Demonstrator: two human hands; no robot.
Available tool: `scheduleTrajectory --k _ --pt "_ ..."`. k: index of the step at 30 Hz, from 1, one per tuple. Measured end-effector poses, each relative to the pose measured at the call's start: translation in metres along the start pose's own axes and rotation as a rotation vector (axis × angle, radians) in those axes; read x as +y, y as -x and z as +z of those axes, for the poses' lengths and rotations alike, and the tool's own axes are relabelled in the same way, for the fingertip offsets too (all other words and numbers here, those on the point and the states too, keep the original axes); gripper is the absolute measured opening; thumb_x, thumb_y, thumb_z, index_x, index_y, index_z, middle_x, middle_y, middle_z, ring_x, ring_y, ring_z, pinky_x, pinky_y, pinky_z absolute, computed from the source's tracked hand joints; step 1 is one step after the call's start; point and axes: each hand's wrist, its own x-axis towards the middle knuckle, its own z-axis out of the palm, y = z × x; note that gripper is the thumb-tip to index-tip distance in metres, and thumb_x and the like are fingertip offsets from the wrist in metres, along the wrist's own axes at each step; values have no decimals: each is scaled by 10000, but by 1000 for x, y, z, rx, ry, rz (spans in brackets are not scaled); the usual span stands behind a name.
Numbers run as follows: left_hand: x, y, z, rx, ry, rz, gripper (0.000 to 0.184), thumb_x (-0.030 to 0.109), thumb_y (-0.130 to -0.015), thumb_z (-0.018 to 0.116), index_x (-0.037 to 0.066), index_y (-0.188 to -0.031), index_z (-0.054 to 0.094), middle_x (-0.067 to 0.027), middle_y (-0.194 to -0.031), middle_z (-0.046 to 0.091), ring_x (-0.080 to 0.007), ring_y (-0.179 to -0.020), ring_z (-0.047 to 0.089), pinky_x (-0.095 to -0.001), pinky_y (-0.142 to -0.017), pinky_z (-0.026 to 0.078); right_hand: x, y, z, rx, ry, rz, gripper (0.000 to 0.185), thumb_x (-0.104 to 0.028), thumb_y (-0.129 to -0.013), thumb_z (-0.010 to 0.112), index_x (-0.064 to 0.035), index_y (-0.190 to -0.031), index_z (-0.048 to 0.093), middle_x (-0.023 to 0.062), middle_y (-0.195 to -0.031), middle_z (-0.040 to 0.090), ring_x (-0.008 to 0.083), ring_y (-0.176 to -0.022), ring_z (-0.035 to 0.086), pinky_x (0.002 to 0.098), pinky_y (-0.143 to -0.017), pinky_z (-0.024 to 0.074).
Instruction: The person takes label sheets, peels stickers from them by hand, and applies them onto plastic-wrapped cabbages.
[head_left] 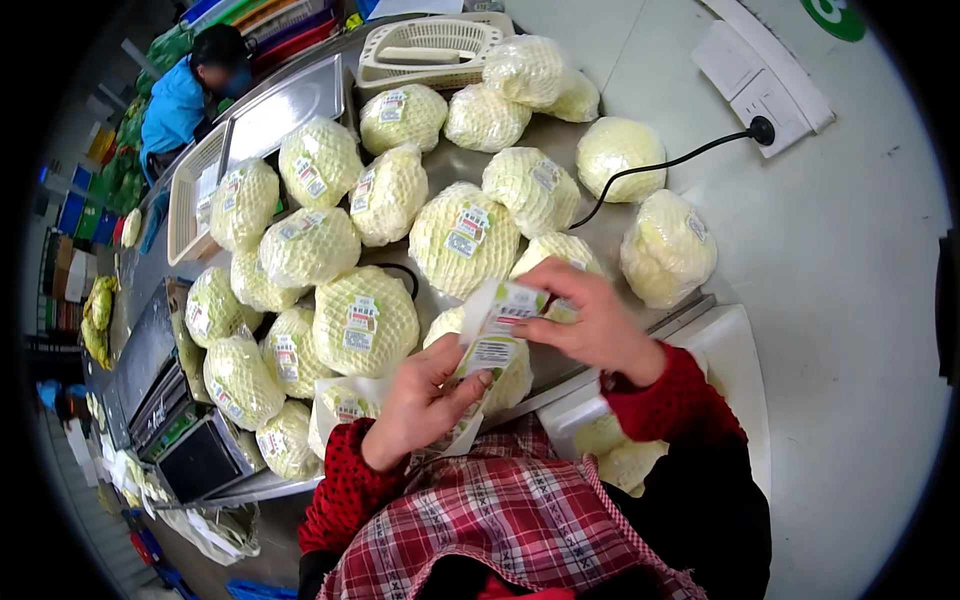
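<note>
A strip of printed labels (492,352) on pale backing stretches between my hands. My left hand (425,400) is closed on its lower part, thumb on top. At the strip's upper end, my right hand (595,320) pinches a label edge between thumb and fingers. Under and around the hands stand pale vegetable heads, cabbage-like, in foam net and clear film. One labelled head (366,322) sits left of the strip, and another (464,238) lies just beyond it. A head behind the strip is partly hidden.
Several more wrapped heads (310,246) crowd the metal table. A cream basket (430,50) and a metal tray (285,110) stand at the back. A black cable (660,165) runs to a wall socket (770,112). A person in blue (175,110) is at upper left.
</note>
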Motion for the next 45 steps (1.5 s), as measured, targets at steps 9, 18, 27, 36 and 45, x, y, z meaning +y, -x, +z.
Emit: scheduleTrajectory --k 9,18,27,36,45 --pt "0 -5 -10 348 -55 48 209 89 -756 782 -42 -810 628 -126 -828 657 -140 -659 596 -301 -553 466 -10 -21 34 34 -60 -71 137 -87 -815 707 -49 -943 677 77 -824 694 172 -680 662 282 -599 502" --pt "-7 8 -16 457 367 -201 142 29 -825 721 -45 -941 688 -75 -815 714 -84 -660 622 -240 -585 497 162 -140 -189 257 882 538 364 -283 -670 803 -30 -903 683 124 -759 663 228 -674 633 358 -635 494" --pt "-3 34 -47 484 323 -224 190 27 -821 727 -23 -1001 696 -51 -849 711 -75 -699 618 -230 -636 496 183 -180 -161 -36 1533 723 489 -432 -658 804 -32 -900 663 161 -884 692 305 -905 661 411 -770 516" --pt "-2 37 -57 524 405 -266 155 45 -848 707 -22 -987 693 -41 -785 696 -65 -653 609 -234 -587 498 257 -292 -139 804 14 652 1006 -716 -746 576 202 -1157 542 326 -1188 586 397 -1138 573 402 -984 420" --pt "-16 36 -50 564 399 -276 170 36 -843 713 -28 -1000 691 -48 -798 701 -79 -679 625 -240 -618 507 251 -297 -135 864 -470 514 954 -340 -604 898 171 -1262 434 246 -1231 553 296 -1099 575 374 -920 470"
